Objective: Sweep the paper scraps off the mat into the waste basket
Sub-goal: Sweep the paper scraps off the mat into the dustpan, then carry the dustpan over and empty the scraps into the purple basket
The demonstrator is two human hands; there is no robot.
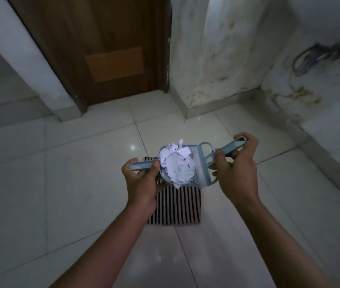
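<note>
Nearest to me, under my wrists and running out below both hands, lies the striped mat point(175, 206) on the pale tiled floor point(61, 183); the part of it I can see between my arms shows only its dark and light bars. Above it my left hand point(142, 181) is curled round the handle of the dustpan point(141, 165), thumb laid along the top and fingers wrapped beneath, holding the pan up off the floor. The scraps point(177, 165) sit heaped in the pan, between my two hands and over the far half of the mat, with a few white pieces poking above the rim and one hanging over the near edge. My right hand point(235, 169) grips the brush point(230, 148) by its handle, thumb on the near side and fingers closed round it, the end of the handle sticking out past my knuckles. The brush's head rests against the right side of the heap, touching the pan. Beyond my hands the tiles run to a brown door point(106, 38), ahead and to the left, and a stained white wall point(217, 59) straight ahead. Far off to the right of my right hand a looped cable point(310, 59) hangs on the wall, too blurred to make out further.
</note>
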